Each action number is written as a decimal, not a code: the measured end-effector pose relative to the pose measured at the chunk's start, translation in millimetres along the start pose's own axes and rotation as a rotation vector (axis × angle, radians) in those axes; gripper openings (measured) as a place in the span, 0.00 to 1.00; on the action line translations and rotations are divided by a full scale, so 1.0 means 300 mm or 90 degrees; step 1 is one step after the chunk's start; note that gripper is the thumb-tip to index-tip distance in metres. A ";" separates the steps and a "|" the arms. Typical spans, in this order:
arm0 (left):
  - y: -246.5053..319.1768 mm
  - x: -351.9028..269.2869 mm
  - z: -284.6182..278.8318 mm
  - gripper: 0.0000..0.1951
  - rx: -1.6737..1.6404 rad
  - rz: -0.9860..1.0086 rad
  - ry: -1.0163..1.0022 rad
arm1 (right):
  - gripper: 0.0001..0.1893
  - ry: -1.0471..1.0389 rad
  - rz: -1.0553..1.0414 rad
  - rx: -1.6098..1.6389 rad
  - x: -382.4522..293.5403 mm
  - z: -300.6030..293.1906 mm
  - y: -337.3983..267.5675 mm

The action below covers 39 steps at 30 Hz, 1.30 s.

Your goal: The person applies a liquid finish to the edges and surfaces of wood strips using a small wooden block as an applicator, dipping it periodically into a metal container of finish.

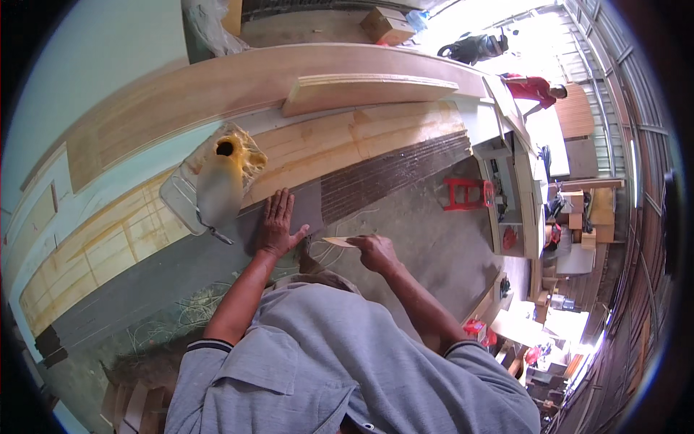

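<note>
My left hand (277, 225) lies flat, fingers spread, on a dark grey sheet (306, 203) along the near edge of a long glue-stained wooden board (303, 141). To its right, my right hand (375, 252) grips a thin, flat, light-coloured piece (339, 241), perhaps a spreader, above the floor. Left of my left hand, a glue-crusted plastic container (219, 179) with a dark round opening rests on the board. Dark brown strips (396, 171) with glossy streaks lie side by side at the board's right part.
A plywood panel (374, 89) lies beyond the board. A red plastic stool (469, 194) stands on the floor at right, before an open cabinet (512, 200). Thin strings (200, 309) litter the floor at left. A person in red (534, 89) stands at the far right.
</note>
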State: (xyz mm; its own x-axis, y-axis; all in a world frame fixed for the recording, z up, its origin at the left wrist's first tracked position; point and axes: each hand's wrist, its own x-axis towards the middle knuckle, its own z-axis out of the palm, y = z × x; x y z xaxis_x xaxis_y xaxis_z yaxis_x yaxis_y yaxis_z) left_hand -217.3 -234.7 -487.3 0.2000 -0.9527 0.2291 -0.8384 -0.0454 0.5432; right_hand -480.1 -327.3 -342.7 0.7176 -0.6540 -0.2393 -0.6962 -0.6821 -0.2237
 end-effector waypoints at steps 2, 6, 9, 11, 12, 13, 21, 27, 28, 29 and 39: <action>-0.006 0.005 -0.013 0.50 -0.003 -0.005 -0.001 | 0.25 0.015 0.060 0.017 0.030 -0.056 -0.010; 0.005 -0.028 -0.077 0.48 0.024 -0.018 -0.015 | 0.25 0.137 -0.017 0.014 0.207 -0.110 -0.099; -0.007 -0.081 -0.101 0.47 0.065 -0.051 -0.007 | 0.27 0.150 -0.058 -0.033 0.315 -0.026 -0.137; -0.010 -0.083 -0.106 0.47 0.101 -0.053 -0.020 | 0.29 0.153 -0.082 -0.092 0.345 0.050 -0.117; -0.012 -0.083 -0.107 0.47 0.095 -0.062 -0.027 | 0.30 0.147 -0.091 -0.095 0.350 0.074 -0.127; -0.012 -0.086 -0.108 0.47 0.088 -0.071 -0.034 | 0.30 0.145 -0.097 -0.093 0.341 0.091 -0.129; -0.019 -0.099 -0.108 0.46 0.068 -0.075 -0.031 | 0.27 0.154 -0.057 -0.081 0.409 0.021 -0.145; -0.026 -0.096 -0.101 0.46 0.067 -0.068 -0.011 | 0.22 0.046 0.008 -0.025 0.397 0.026 -0.158; -0.025 -0.092 -0.101 0.45 0.059 -0.065 -0.007 | 0.21 0.007 0.010 -0.025 0.383 0.024 -0.156; -0.020 -0.090 -0.101 0.45 0.061 -0.063 -0.006 | 0.21 0.009 0.009 -0.024 0.362 0.024 -0.156; -0.022 -0.088 -0.083 0.44 0.067 -0.043 0.029 | 0.21 -0.035 -0.023 -0.067 0.124 0.087 -0.206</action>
State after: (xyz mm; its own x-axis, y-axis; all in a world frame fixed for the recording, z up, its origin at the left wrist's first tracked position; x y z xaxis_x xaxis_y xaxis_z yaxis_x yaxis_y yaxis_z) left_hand -204.3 -201.8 -476.9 0.2788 -0.9317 0.2330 -0.8704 -0.1426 0.4713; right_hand -411.0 -301.0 -362.4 0.7379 -0.6118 -0.2849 -0.6626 -0.7369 -0.1336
